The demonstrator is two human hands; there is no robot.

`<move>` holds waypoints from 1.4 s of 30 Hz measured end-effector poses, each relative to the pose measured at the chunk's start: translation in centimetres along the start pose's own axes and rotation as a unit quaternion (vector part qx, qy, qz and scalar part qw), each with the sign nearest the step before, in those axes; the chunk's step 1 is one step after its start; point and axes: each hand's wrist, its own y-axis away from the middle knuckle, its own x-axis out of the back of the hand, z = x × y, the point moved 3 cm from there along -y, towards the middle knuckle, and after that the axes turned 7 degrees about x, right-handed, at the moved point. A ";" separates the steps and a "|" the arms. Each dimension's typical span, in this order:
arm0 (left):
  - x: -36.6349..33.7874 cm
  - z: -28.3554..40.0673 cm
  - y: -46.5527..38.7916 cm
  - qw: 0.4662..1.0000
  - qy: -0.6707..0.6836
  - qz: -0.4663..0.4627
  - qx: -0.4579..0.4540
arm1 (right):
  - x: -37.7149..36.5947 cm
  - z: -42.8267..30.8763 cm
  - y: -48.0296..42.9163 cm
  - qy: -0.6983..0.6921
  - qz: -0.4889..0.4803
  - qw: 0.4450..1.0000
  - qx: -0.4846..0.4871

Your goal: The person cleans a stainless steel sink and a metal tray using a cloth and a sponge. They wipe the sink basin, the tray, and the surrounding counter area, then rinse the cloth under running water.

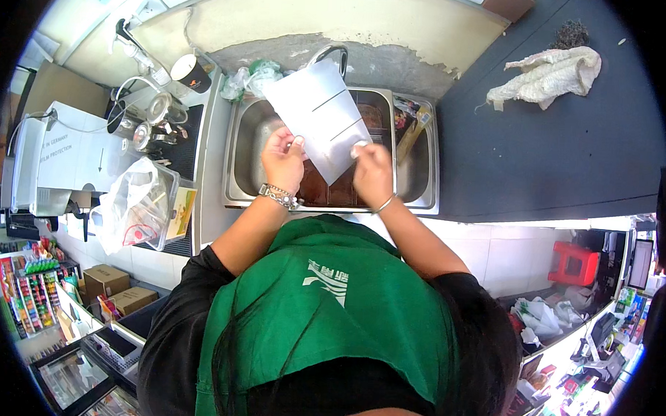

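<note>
A flat metal sheet (pixel 321 108) with two dark slots is held tilted over the stainless steel sink (pixel 230 177). My left hand (pixel 284 159) grips its lower left edge, thumb on the face. At the right edge, my right hand (pixel 374 173) pinches a small white wad (pixel 359 148) against the sheet; what the wad is made of I cannot tell. Beneath, a divided tray or basin with brown contents (pixel 342 189) fills the sink's middle, partly hidden by the sheet and hands. The curved chrome faucet (pixel 342 57) rises behind the sheet.
Crumpled plastic bags (pixel 255 80) lie behind the sink. Packets and a yellowish stick-like item (pixel 415 131) rest in its right compartment. Left stand a paper cup (pixel 192 74), glass jugs (pixel 163 109) and a bagged container (pixel 138 204). A white rag (pixel 552 78) lies on the dark counter (pixel 543 160).
</note>
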 end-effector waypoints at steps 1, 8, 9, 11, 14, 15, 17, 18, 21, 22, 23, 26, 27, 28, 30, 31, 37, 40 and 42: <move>0.0 0.0 0.0 1.000 0.002 0.000 0.000 | 0.6 1.3 -0.5 0.014 0.018 0.999 -0.040; -0.1 -0.6 -0.6 0.999 0.030 0.001 0.028 | -0.2 -2.8 1.3 -0.031 -0.010 0.999 0.014; 0.0 -0.7 -0.6 0.999 0.023 0.002 0.030 | -0.4 -3.8 1.9 -0.071 -0.016 0.997 0.037; 0.3 -0.9 -0.5 0.999 0.008 0.003 0.034 | -0.4 -3.4 2.0 -0.071 -0.030 0.997 0.013; 0.6 -0.8 -0.3 1.000 -0.011 -0.002 0.019 | 0.9 0.4 0.2 -0.024 0.003 0.999 -0.041; 0.5 -0.8 -0.2 1.000 0.001 -0.005 0.024 | 1.5 1.1 -0.9 -0.012 0.019 0.998 -0.064; 0.3 -0.9 0.0 0.999 0.026 -0.010 0.033 | 1.7 1.6 -1.9 0.004 0.055 0.997 -0.046; 0.3 -0.8 -0.1 0.999 0.031 -0.003 0.033 | 1.5 1.3 -1.9 0.014 0.056 0.998 -0.033; 0.5 0.1 -0.3 0.999 0.027 0.009 0.032 | 0.8 0.5 -2.1 0.023 0.054 0.998 -0.013; 0.7 0.4 -0.1 0.999 0.013 0.004 0.030 | 0.8 0.8 -2.1 0.013 0.051 0.998 -0.018; 0.9 0.6 -0.1 1.000 -0.001 -0.001 0.028 | 0.9 1.1 -2.2 0.003 0.047 0.999 -0.023; 1.0 0.6 0.2 1.000 -0.003 -0.009 0.027 | 2.4 1.9 -4.2 0.020 0.076 0.995 -0.055; 0.9 0.7 0.4 1.000 -0.004 -0.010 0.027 | 3.1 1.3 -5.1 0.017 0.103 0.994 -0.042; 1.0 0.3 0.4 0.999 -0.047 0.002 0.019 | 3.3 -0.1 -5.7 0.000 0.078 0.997 -0.023; 0.5 0.1 0.9 0.998 -0.044 -0.024 0.024 | 2.2 -2.8 -5.3 -0.032 0.024 0.997 0.065; 0.2 0.2 1.2 0.998 -0.043 -0.035 0.025 | 1.5 -4.5 -5.0 -0.074 -0.016 0.991 0.114; 0.1 1.1 1.5 0.996 -0.071 -0.059 -0.012 | 0.4 -2.9 -7.3 -0.024 0.031 0.993 0.108; 0.4 1.3 1.5 0.994 -0.086 -0.066 -0.002 | 0.7 0.6 -8.7 -0.023 0.060 0.998 0.022; 0.8 0.8 1.4 0.994 -0.089 -0.063 -0.007 | 1.0 2.9 -8.8 -0.005 0.046 0.998 -0.037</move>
